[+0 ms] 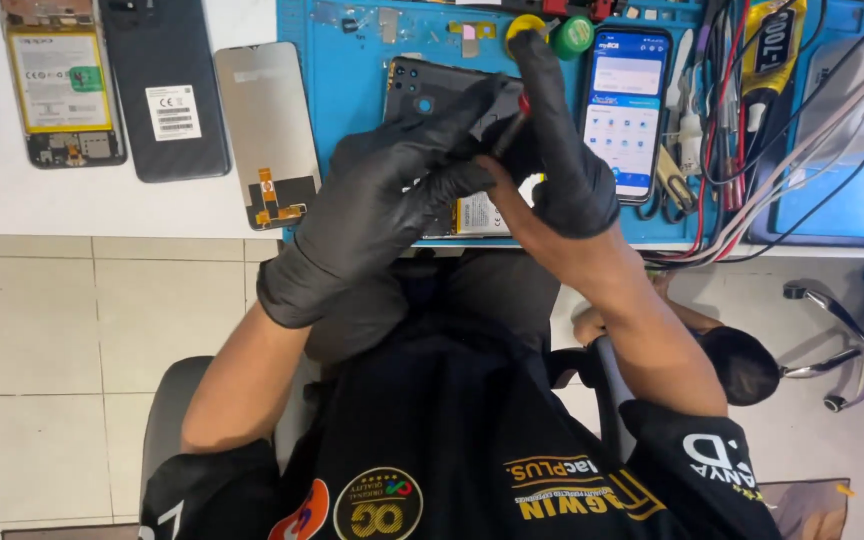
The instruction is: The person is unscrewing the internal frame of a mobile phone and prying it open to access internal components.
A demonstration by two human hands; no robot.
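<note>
- Both our hands wear black gloves and meet over the blue mat (352, 90) on the bench (102, 205).
- Our left hand (392, 190) is curled around the dark opened phone (432, 95), steadying it.
- Our right hand (557, 150) is pinched shut on a red-tipped screwdriver (514, 125), its tip down at the phone.
- Just right of it lies a lit phone (625, 110); a loose screen (267, 130) lies to the left.

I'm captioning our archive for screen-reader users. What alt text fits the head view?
Two black-gloved hands work on a dark phone on a blue mat: the left hand steadies it, the right hand holds a red-tipped tool. A lit phone lies beside.
</note>
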